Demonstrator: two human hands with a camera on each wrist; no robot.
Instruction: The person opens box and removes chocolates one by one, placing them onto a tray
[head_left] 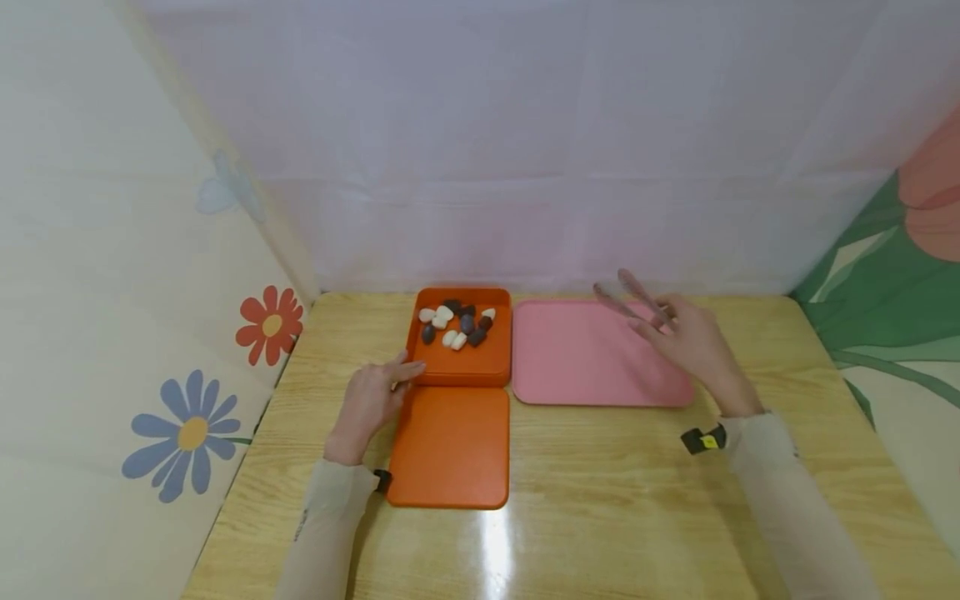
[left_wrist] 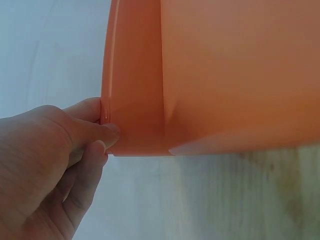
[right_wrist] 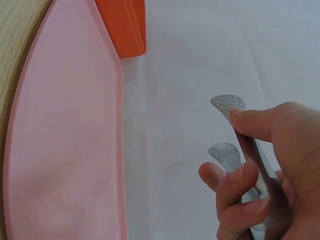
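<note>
An orange box [head_left: 459, 365] stands at the back middle of the wooden table and holds several white and dark pebbles [head_left: 457, 323]. Its orange lid [head_left: 450, 446] lies flat just in front of it. My left hand [head_left: 371, 400] touches the box's near left corner; in the left wrist view the fingertips [left_wrist: 102, 127] pinch that corner of the box [left_wrist: 210, 75]. My right hand [head_left: 693, 342] holds metal tongs [head_left: 630, 296] above the back right of a pink tray [head_left: 592, 367]. The tongs' perforated tips [right_wrist: 227, 125] stand slightly apart, with nothing between them.
A wooden table [head_left: 600, 500] bears everything. A pale curtain [head_left: 525, 142] closes the back, a flowered wall [head_left: 112, 292] the left, a green and pink painted wall [head_left: 900, 275] the right. Bare tabletop lies in front of the tray and lid.
</note>
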